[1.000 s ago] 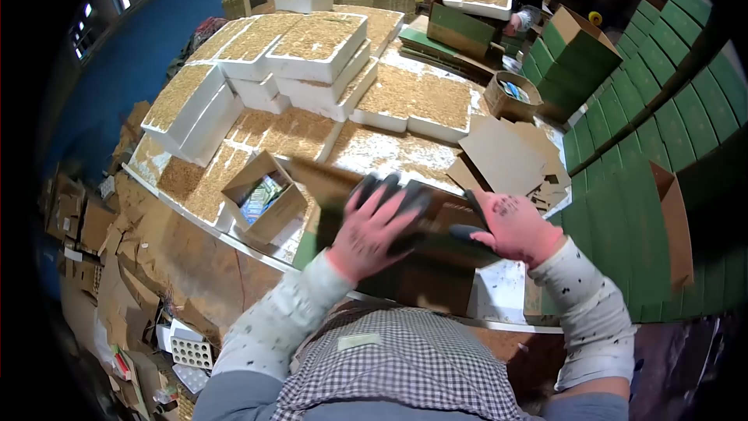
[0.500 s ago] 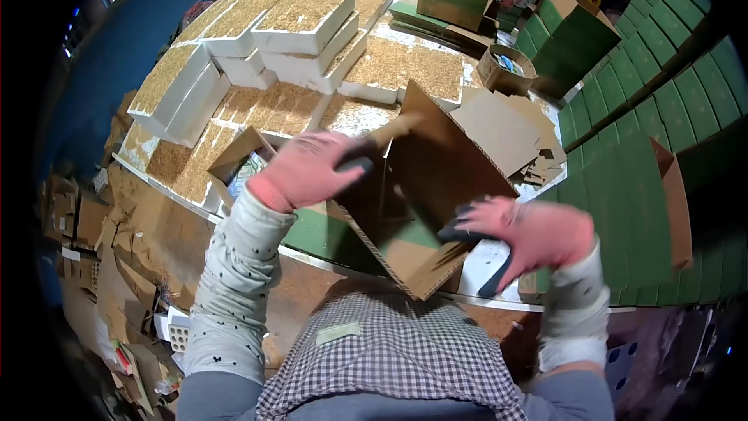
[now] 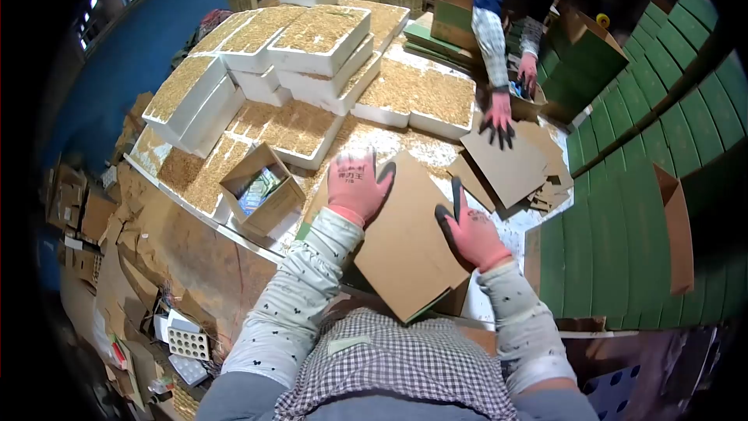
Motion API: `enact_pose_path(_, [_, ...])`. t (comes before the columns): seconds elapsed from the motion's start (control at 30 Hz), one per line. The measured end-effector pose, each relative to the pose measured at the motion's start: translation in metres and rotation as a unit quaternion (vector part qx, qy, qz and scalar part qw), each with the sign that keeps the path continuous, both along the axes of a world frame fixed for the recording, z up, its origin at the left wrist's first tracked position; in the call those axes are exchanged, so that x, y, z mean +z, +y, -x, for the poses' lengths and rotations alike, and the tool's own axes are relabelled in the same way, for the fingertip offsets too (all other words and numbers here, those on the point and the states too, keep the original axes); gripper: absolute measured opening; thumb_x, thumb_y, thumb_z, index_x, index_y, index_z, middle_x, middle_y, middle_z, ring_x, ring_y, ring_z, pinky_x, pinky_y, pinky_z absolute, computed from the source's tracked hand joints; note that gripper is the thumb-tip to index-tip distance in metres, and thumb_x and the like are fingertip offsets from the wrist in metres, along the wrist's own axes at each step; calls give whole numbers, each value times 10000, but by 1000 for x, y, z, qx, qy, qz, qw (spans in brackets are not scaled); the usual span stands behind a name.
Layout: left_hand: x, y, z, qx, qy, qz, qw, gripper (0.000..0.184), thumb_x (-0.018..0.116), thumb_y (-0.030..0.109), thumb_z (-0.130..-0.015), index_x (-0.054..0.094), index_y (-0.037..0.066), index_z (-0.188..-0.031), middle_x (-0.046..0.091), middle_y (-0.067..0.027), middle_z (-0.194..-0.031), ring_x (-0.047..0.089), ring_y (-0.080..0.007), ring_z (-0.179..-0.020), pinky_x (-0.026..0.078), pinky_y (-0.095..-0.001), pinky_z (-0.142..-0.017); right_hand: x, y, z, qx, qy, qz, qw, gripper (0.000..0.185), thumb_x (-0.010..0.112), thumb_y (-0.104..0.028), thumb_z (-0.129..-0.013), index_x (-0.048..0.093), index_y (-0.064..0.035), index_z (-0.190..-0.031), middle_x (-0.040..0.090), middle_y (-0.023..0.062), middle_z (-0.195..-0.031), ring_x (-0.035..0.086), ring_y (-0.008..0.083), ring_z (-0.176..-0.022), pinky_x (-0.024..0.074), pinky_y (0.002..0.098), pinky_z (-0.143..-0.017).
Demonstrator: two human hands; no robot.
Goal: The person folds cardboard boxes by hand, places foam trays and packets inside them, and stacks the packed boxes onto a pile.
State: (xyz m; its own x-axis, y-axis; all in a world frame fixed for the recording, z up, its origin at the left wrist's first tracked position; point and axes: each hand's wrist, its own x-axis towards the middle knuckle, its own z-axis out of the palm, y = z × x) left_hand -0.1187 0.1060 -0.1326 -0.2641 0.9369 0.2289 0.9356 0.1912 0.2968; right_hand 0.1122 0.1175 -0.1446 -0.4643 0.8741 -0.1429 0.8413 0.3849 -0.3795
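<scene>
A plain brown cardboard panel (image 3: 409, 238) faces up in front of my apron, with a thin green edge at its near corner. My left hand (image 3: 358, 187), in a pink glove with dark fingertips, lies at the panel's upper left edge, thumb spread away. At the panel's right edge, my right hand (image 3: 474, 232) has its thumb and forefinger apart and stretched out. Whatever lies beneath the panel is mostly hidden. Left of my left arm stands a small open carton (image 3: 284, 201) with colourful packets inside.
White foam trays (image 3: 312, 54) of grainy tan material are stacked at the back left. Green boxes (image 3: 600, 249) line the right side. Across the table, a co-worker's gloved hand (image 3: 499, 117) reaches over flat cardboard sheets (image 3: 506, 164). Cardboard scraps (image 3: 128, 281) litter the floor at left.
The open brown interior that faced me is replaced by a flat panel. Both my hands moved in towards it. The co-worker leaned in, one hand now over the cardboard sheets.
</scene>
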Motion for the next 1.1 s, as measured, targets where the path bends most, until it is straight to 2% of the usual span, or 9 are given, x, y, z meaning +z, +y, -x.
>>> enact_pose_path(0.03, [7, -4, 2, 5, -86, 196, 977, 454, 566, 412, -826, 554, 73, -1128, 603, -128, -1026, 546, -264, -1016, 393, -387, -893, -1, 5, -13, -1, 67, 72, 995, 580, 468, -389, -915, 360, -11, -1341, 616, 190, -1069, 588, 313, -1004, 438, 376, -874])
enact_pose_path(0.1, [-16, -28, 28, -76, -21, -112, 991, 460, 565, 433, -821, 581, 56, -1086, 623, -113, -983, 570, -271, -950, 422, -392, -831, 0, 30, -65, -102, 328, 385, 857, 496, 498, -383, -912, 490, -7, -1234, 640, 156, -997, 613, 218, -951, 460, 352, -834])
enact_pose_path(0.3, [-44, -44, 61, -160, -741, -226, 612, 469, 350, 351, -969, 602, -37, -1049, 628, -149, -1059, 553, -286, -1056, 373, -398, -981, 93, -5, -50, 202, 219, -157, 942, 411, 761, -409, -636, 662, -83, -867, 649, 54, -739, 617, 218, -626, 478, 323, -589])
enact_pose_path(0.47, [-113, 55, 145, -130, -106, -167, 972, 484, 483, 188, -921, 368, -11, -1347, 335, -193, -1410, 356, -281, -1288, 290, -358, -1060, 13, -4, -26, 220, -55, -32, 974, 354, 725, -491, -636, 620, -163, -721, 595, -9, -628, 614, 183, -660, 444, 313, -608])
enact_pose_path(0.53, [-20, 115, 129, 28, -524, -340, 780, 711, 564, 238, -885, 173, 4, -1430, 199, -217, -1468, 168, -277, -1374, 159, -330, -1109, 16, -4, -23, 228, -71, -50, 970, 353, 717, -506, -639, 628, -177, -733, 599, -17, -636, 614, 173, -673, 435, 302, -630])
enact_pose_path(0.73, [-50, 268, 205, 389, -535, -189, 726, 1331, 631, 747, -566, -81, 35, -1437, -21, -340, -1452, 94, -459, -1356, 155, -512, -1085, 18, 5, -18, 205, -86, -10, 975, 389, 702, -553, -629, 649, -203, -789, 602, -22, -656, 604, 173, -692, 424, 301, -669])
enact_pose_path(0.83, [-58, 204, 224, 29, -282, -210, 936, 711, 575, 425, -745, 243, 40, -1242, 303, -253, -1220, 365, -361, -1143, 333, -417, -923, 10, 5, -22, 182, -35, -41, 982, 379, 741, -474, -591, 651, -186, -820, 614, -5, -693, 607, 209, -699, 443, 336, -653])
enact_pose_path(0.97, [-24, 88, 189, 10, -813, -196, 548, 125, 542, 189, -835, 579, 82, -887, 568, -25, -803, 592, -195, -799, 514, -334, -697, 26, 4, -21, 214, 5, -131, 968, 677, 754, -460, -598, 583, -79, -1132, 581, 140, -1142, 572, 284, -1003, 459, 343, -837])
enact_pose_path(1.1, [10, 3, 134, 28, -873, -113, 473, 183, 533, 197, -789, 578, 65, -907, 607, -72, -922, 598, -263, -906, 483, -412, -846, 19, 9, -18, 51, 398, 136, 906, 910, 656, -559, -720, 304, -80, -1408, 404, 159, -1377, 447, 304, -1214, 361, 380, -1017])
